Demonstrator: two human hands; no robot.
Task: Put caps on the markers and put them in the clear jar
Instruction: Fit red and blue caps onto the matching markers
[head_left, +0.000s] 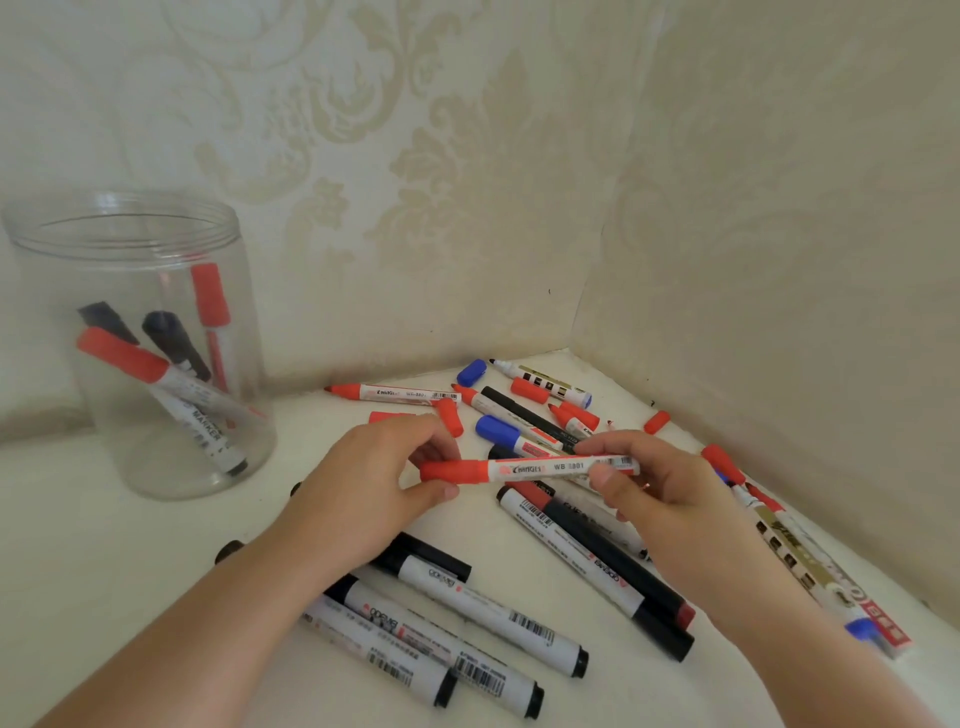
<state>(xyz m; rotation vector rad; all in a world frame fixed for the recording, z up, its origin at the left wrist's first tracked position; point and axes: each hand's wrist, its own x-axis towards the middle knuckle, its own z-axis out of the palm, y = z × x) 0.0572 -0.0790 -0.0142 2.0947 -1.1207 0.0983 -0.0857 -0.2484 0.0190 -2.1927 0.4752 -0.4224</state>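
Right now both hands hold one red-capped marker (530, 469) level above the white tabletop (104, 597), its white barrel printed with a red logo that is hard to make out and "WB 8801", with a barcode near the right end. The left hand (363, 488) pinches the red cap end between thumb and fingers, and the right hand (660, 493) grips the barrel's other end, thumb under and fingers over. The cap appears seated on the barrel, though the join is partly hidden by the fingers. At the left stands the clear jar (135, 343), open-topped, holding several capped markers: two with red caps and two with dark caps, one barrel showing the word "MARKER". Behind the hands, near the corner of the patterned wall (467, 156), lies an uncapped red marker (395, 394) with a label too blurred to read surely and a barcode. Beside it are loose red caps (451, 417), a loose blue cap (471, 372), a blue-capped marker (514, 434) and a black-tipped uncapped marker (540, 382). In front of the hands lie three white markers with black ends (467, 639), their barrels carrying barcodes and a brand printed upside down that I cannot read for certain. Under the right wrist a black marker (623, 566) and a white one lie side by side, and further right a gold-patterned marker (800, 561) runs along the wall.
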